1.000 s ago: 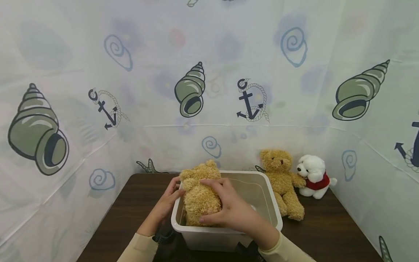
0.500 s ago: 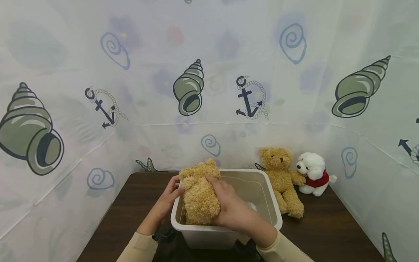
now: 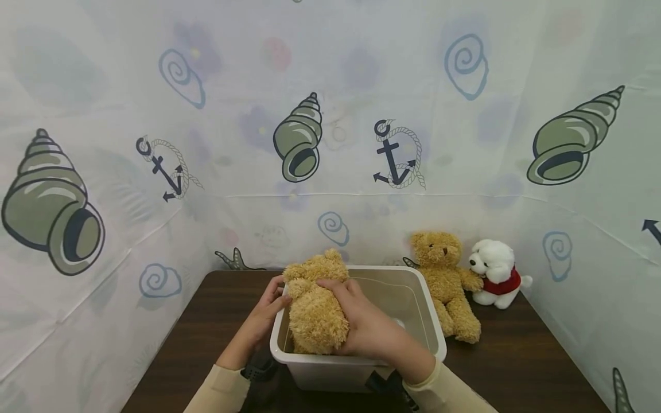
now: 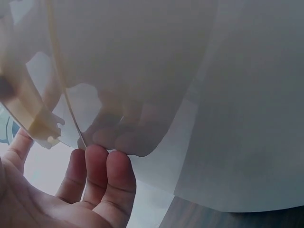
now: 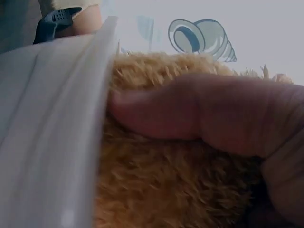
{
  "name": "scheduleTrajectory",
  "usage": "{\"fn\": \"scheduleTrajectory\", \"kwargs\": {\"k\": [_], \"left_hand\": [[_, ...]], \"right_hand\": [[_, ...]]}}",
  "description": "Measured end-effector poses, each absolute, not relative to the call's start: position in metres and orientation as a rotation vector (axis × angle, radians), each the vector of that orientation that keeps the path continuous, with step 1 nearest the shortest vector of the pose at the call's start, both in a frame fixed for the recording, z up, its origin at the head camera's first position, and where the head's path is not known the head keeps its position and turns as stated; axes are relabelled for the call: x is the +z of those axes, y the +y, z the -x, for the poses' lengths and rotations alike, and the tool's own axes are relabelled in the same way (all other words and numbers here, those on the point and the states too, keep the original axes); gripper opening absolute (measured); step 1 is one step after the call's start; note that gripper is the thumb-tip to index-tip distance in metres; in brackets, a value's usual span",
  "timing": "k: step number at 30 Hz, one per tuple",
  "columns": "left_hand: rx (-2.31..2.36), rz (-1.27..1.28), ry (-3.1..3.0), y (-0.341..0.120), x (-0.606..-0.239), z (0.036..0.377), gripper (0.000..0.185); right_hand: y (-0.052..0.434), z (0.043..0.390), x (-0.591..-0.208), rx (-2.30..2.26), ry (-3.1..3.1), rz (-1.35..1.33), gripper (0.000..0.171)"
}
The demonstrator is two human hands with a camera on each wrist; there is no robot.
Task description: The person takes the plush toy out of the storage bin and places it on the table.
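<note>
A tan teddy bear (image 3: 317, 315), its back toward me, sits upright at the left end of a white plastic bin (image 3: 435, 321). My right hand (image 3: 369, 324) grips the bear's right side, fingers on its upper back. In the right wrist view the thumb of my right hand (image 5: 199, 111) sinks into the bear's fur (image 5: 166, 180) beside the bin's rim (image 5: 107, 95). My left hand (image 3: 260, 318) holds the bin's left side, thumb at the rim near the bear. The fingertips of my left hand (image 4: 95, 175) press the bin's glossy outer wall (image 4: 142, 71) in the left wrist view.
A second tan teddy bear (image 3: 444, 287) leans against the bin's right side. Beside it sits a white plush dog (image 3: 493, 275) in a red vest. All stand on a dark wooden table (image 3: 206, 327) before a sea-patterned curtain (image 3: 227, 143). Something clear lies inside the bin.
My right hand's thumb has moved in from the bear's lower back to its side, and the grip has tightened. My left hand stays at the bin's rim. The head view has shifted slightly.
</note>
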State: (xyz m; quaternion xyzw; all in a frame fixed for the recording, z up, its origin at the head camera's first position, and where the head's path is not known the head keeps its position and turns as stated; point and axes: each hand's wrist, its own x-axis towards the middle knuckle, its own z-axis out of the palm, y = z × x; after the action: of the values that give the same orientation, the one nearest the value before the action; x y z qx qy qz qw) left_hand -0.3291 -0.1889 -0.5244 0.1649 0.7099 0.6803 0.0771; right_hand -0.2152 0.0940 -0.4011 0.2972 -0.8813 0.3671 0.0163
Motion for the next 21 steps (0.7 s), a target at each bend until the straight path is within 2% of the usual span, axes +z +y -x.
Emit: {"fn": "scheduleTrajectory", "kwargs": {"k": [9, 14, 21], "left_hand": [[2.032, -0.494, 2.140, -0.190, -0.521, 0.331, 0.052], [2.037, -0.478, 2.133, -0.190, -0.521, 0.330, 0.050], [2.018, -0.464, 2.142, -0.190, -0.519, 0.329, 0.050]], "right_hand": [[0.099, 0.221, -0.394, 1.112, -2.763, -1.014, 0.113], [0.100, 0.225, -0.396, 1.110, -2.739, -1.007, 0.096], [0.101, 0.227, -0.399, 1.138, -2.673, -1.017, 0.096]]}}
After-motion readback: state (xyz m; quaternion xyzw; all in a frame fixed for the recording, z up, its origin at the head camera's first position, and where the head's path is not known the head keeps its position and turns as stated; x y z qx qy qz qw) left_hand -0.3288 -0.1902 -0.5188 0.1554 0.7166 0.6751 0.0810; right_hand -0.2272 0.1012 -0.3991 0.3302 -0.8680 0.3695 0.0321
